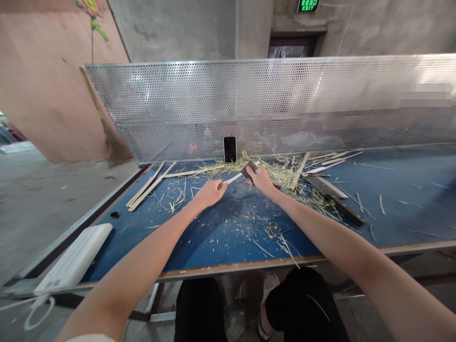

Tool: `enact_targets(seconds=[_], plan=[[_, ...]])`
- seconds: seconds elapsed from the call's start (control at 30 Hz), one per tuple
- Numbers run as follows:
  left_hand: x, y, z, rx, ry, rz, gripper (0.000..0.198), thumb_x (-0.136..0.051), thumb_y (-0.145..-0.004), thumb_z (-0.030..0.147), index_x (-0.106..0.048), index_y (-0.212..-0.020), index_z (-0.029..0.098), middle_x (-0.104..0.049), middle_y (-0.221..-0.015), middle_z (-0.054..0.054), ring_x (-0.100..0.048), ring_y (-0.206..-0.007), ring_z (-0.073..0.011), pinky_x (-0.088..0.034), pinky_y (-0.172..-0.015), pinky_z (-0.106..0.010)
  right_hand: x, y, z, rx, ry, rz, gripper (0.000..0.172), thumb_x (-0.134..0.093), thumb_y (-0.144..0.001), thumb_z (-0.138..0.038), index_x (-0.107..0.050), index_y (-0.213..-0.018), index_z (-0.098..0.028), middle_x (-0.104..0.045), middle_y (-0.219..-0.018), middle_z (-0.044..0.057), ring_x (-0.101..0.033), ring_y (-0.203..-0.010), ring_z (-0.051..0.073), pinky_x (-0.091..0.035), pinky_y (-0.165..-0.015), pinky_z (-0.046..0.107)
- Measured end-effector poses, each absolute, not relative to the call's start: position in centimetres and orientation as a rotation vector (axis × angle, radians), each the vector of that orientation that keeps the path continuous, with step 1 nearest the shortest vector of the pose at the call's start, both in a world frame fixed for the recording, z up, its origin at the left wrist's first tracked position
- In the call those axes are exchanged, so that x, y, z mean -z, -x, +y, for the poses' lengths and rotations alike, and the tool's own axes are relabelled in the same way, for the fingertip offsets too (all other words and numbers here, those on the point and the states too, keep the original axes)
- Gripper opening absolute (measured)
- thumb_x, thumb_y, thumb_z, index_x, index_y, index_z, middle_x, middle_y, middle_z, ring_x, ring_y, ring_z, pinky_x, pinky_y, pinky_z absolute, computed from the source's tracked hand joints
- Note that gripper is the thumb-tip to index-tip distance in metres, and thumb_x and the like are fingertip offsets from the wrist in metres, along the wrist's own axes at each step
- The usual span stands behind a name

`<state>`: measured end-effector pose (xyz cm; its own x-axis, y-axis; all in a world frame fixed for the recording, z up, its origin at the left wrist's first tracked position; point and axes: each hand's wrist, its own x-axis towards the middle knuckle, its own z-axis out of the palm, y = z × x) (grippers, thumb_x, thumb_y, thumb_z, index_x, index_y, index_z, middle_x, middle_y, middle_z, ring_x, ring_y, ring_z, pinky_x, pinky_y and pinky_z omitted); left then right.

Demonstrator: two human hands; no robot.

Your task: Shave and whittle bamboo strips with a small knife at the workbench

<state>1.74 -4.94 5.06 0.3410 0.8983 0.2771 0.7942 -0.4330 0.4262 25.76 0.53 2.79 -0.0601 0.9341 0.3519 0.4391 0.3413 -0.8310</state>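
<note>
Blue surface (228,232) before the propped phone (230,149): my left fingers (220,186) pinch a pale strip (233,178); my right fingers (254,176) grip a dark tool (248,169) against it.

A green illuminated sign (308,5) hangs on the concrete wall above a dark doorway (292,46) at the top of the view. Its lower line reads "EXIT" in capital letters; the line of characters above it is cut off and cannot be read. No other text is legible.
</note>
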Motion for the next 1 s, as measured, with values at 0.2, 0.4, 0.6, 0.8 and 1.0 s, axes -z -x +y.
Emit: enact_targets(seconds=[0.2, 0.4, 0.6, 0.8, 1.0], plan=[[-4.9, -1.9, -5.0, -0.708, -2.419, 1.553, 0.043, -0.042, -0.106, 0.046, -0.05, -0.07, 0.022, -0.061, -0.068, -0.005, -0.054, -0.063, -0.0189, -0.03, -0.061, -0.033, -2.7, -24.3, -1.2, -0.706, 1.143, -1.886, 0.076, -0.051, -0.103, -0.062, -0.049, -0.038, -0.023, -0.05, -0.038, 0.005, -0.049, -0.041, 0.014, -0.051, -0.064, 0.032], [-5.0, -2.0, -5.2, -0.698, -2.408, 1.551, 0.043, -0.043, -0.106, 0.045, -0.051, -0.071, 0.022, -0.06, -0.067, -0.005, -0.053, -0.062, -0.0184, -0.029, -0.061, -0.033, -2.6, -25.0, 0.1, -0.748, 1.227, -1.698, 0.068, -0.051, -0.104, -0.058, -0.059, -0.047, -0.02, -0.058, -0.044, 0.007, -0.056, -0.046, 0.016, -0.051, -0.063, 0.031], [-4.8, -1.9, -5.1, -0.696, -2.402, 1.577, 0.04, -0.046, -0.106, 0.042, -0.052, -0.072, 0.021, -0.063, -0.071, -0.006, -0.053, -0.063, -0.0183, -0.03, -0.061, -0.033, -2.2, -26.6, 2.0, -0.859, 1.2, -1.456, 0.064, -0.055, -0.099, -0.065, -0.06, -0.055, -0.019, -0.058, -0.048, 0.006, -0.051, -0.044, 0.013, -0.042, -0.048, 0.026], [-4.9, -2.0, -5.2, -0.698, -2.411, 1.562, 0.04, -0.045, -0.106, 0.042, -0.056, -0.073, 0.021, -0.062, -0.07, -0.006, -0.054, -0.064, -0.0189, -0.031, -0.063, -0.033, -1.5, -25.9, 2.2, -0.934, 1.12, -1.436, 0.06, -0.056, -0.097, -0.069, -0.052, -0.061, -0.021, -0.056, -0.05, 0.003, -0.045, -0.043, 0.011, -0.038, -0.044, 0.024], [-5.0, -2.0, -5.2, -0.705, -2.425, 1.533, 0.042, -0.043, -0.107, 0.043, -0.052, -0.072, 0.021, -0.061, -0.068, -0.005, -0.051, -0.062, -0.0178, -0.029, -0.062, -0.032, -1.4, -26.0, 2.6, -0.982, 1.003, -1.385, 0.056, -0.057, -0.098, -0.064, -0.044, -0.062, -0.023, -0.053, -0.051, 0.001, -0.042, -0.045, 0.011, -0.038, -0.044, 0.024]])
